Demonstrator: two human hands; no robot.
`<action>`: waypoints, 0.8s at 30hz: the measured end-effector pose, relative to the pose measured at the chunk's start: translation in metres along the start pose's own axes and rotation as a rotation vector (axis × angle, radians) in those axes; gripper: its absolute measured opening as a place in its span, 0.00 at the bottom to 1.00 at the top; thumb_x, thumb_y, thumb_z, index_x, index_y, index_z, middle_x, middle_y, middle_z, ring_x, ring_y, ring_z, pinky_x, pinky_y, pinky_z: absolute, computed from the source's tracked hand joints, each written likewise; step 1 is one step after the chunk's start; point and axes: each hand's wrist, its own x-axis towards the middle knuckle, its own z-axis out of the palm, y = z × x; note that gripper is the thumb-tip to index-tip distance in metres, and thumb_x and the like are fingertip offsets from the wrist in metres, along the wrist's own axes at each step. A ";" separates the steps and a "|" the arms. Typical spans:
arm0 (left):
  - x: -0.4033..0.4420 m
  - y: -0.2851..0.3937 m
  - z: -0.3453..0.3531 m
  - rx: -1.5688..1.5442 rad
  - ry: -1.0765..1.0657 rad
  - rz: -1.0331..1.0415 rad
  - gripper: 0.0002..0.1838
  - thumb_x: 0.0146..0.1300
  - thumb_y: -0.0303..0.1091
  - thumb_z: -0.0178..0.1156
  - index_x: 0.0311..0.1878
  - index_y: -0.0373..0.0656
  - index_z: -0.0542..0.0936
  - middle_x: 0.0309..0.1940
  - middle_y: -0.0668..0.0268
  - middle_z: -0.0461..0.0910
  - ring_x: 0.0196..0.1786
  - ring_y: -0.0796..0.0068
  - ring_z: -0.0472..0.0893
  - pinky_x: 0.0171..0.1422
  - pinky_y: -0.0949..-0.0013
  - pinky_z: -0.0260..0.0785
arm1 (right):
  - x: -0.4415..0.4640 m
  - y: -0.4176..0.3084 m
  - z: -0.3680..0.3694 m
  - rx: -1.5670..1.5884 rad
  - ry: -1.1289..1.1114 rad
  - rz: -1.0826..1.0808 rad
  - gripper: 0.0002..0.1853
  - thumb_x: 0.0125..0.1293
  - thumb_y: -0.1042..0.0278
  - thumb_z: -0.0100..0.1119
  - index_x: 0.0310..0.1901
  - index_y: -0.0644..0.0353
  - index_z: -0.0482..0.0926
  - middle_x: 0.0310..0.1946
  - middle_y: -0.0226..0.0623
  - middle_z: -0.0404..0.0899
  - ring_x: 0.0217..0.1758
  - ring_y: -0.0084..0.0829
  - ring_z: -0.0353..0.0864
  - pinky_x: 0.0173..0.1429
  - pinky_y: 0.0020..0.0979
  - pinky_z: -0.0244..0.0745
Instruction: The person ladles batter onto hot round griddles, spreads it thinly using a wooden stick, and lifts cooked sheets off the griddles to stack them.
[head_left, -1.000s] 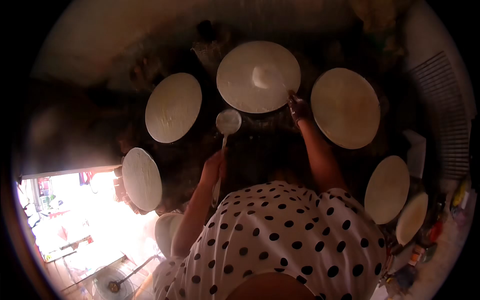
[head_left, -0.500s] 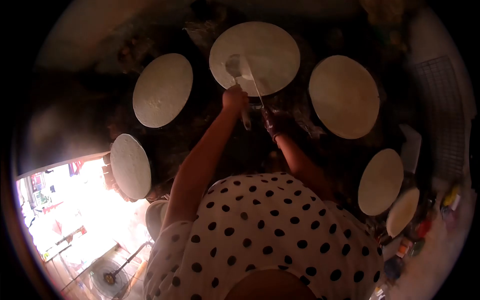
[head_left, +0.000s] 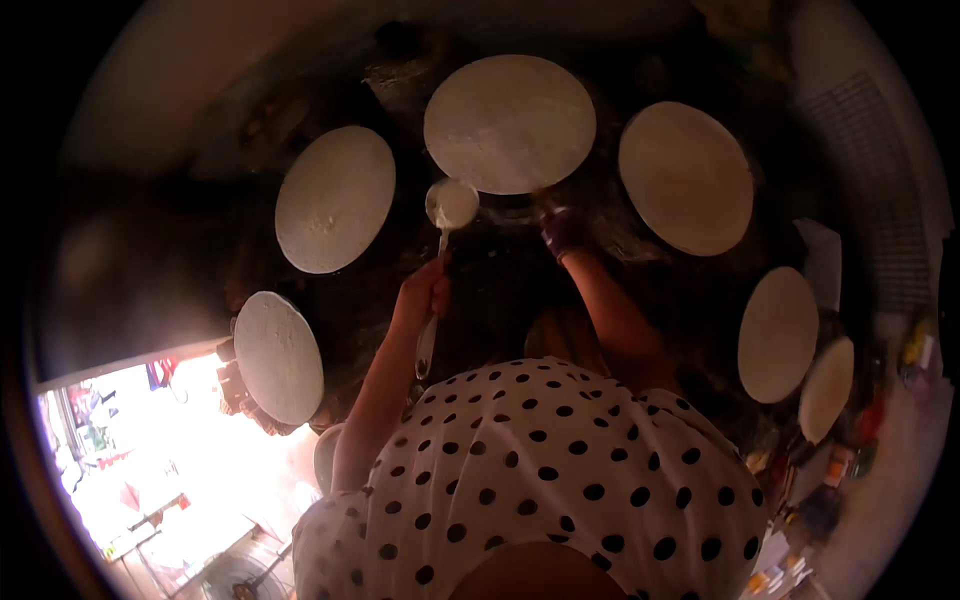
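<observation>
My left hand (head_left: 423, 292) is closed round the long handle of a ladle (head_left: 453, 204). Pale batter lies in its bowl, which hangs just off the near left edge of the large middle griddle (head_left: 510, 122), whose round face is covered with a pale layer. My right hand (head_left: 566, 232), dark as if gloved or stained, is curled near that griddle's lower right edge. Its fingers are blurred, and a short brownish piece shows at their tip, too unclear to name.
Around me stand more pale-coated round griddles: left (head_left: 336, 200), lower left (head_left: 279, 358), right (head_left: 686, 178) and lower right (head_left: 778, 335). A smaller pale disc (head_left: 826, 390) is beside the last. A wire rack (head_left: 870, 190) leans at the far right. Bright daylight enters lower left, near a fan (head_left: 240, 580).
My left hand has drawn the ladle back from over the middle griddle toward me. My right hand has shifted slightly right; the thin tool it held over the griddle no longer shows clearly.
</observation>
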 end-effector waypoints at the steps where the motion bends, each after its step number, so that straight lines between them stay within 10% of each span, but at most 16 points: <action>1: -0.008 -0.005 0.003 0.041 0.057 -0.019 0.17 0.72 0.40 0.47 0.58 0.41 0.70 0.17 0.77 0.62 0.13 0.85 0.59 0.16 0.80 0.51 | 0.001 0.020 0.010 -0.150 -0.006 -0.112 0.23 0.70 0.51 0.43 0.58 0.55 0.75 0.48 0.50 0.80 0.52 0.44 0.79 0.61 0.41 0.70; 4: -0.016 -0.017 0.005 0.082 -0.008 -0.100 0.16 0.72 0.39 0.47 0.56 0.40 0.72 0.16 0.77 0.61 0.14 0.86 0.60 0.17 0.80 0.52 | -0.022 0.052 0.035 -0.488 0.505 -0.222 0.22 0.69 0.49 0.42 0.51 0.53 0.80 0.43 0.44 0.82 0.46 0.41 0.81 0.50 0.35 0.76; 6: -0.022 -0.023 0.018 0.153 -0.094 -0.147 0.17 0.72 0.39 0.47 0.56 0.40 0.72 0.15 0.77 0.61 0.14 0.86 0.59 0.17 0.80 0.53 | -0.054 0.080 0.038 -0.610 0.144 -0.016 0.18 0.68 0.51 0.46 0.44 0.53 0.81 0.38 0.41 0.83 0.38 0.41 0.82 0.44 0.39 0.77; 9: -0.046 -0.019 0.045 0.474 -0.136 -0.041 0.16 0.72 0.41 0.48 0.56 0.43 0.73 0.13 0.77 0.59 0.12 0.84 0.59 0.16 0.79 0.51 | -0.117 0.139 0.010 -0.502 -0.076 -0.683 0.14 0.65 0.56 0.52 0.43 0.55 0.79 0.34 0.43 0.82 0.32 0.42 0.81 0.37 0.39 0.77; 11: -0.068 -0.010 0.068 0.065 -0.300 -0.154 0.19 0.72 0.41 0.48 0.61 0.43 0.70 0.12 0.78 0.56 0.10 0.87 0.56 0.13 0.81 0.49 | -0.146 0.114 -0.046 -0.262 0.103 -0.792 0.13 0.66 0.57 0.50 0.44 0.54 0.78 0.33 0.39 0.82 0.31 0.39 0.81 0.35 0.37 0.77; 14: -0.047 -0.046 0.100 -0.207 -0.315 -0.137 0.22 0.73 0.40 0.46 0.66 0.43 0.66 0.12 0.79 0.53 0.09 0.89 0.54 0.11 0.80 0.48 | -0.128 0.147 -0.147 -0.754 0.186 -0.230 0.12 0.66 0.59 0.48 0.46 0.52 0.76 0.34 0.41 0.82 0.31 0.43 0.82 0.35 0.42 0.78; 17: -0.015 -0.049 0.154 -0.519 -0.227 -0.243 0.24 0.75 0.36 0.39 0.71 0.40 0.56 0.13 0.78 0.54 0.09 0.89 0.56 0.11 0.80 0.49 | -0.036 0.227 -0.276 -0.729 0.566 -0.353 0.12 0.63 0.59 0.47 0.43 0.53 0.76 0.31 0.47 0.81 0.34 0.47 0.82 0.39 0.42 0.78; 20: -0.023 -0.045 0.185 -0.089 -0.211 0.065 0.24 0.75 0.34 0.39 0.71 0.40 0.56 0.14 0.77 0.56 0.09 0.89 0.55 0.11 0.80 0.49 | 0.063 0.226 -0.396 -0.607 0.589 0.294 0.24 0.66 0.43 0.48 0.41 0.58 0.83 0.37 0.50 0.82 0.43 0.48 0.82 0.45 0.44 0.76; 24: -0.015 -0.050 0.229 0.174 -0.017 0.135 0.23 0.75 0.33 0.40 0.70 0.41 0.59 0.14 0.77 0.57 0.09 0.88 0.55 0.11 0.81 0.49 | 0.158 0.204 -0.461 -0.713 0.497 0.254 0.24 0.62 0.44 0.53 0.44 0.58 0.81 0.44 0.50 0.81 0.49 0.48 0.80 0.51 0.46 0.76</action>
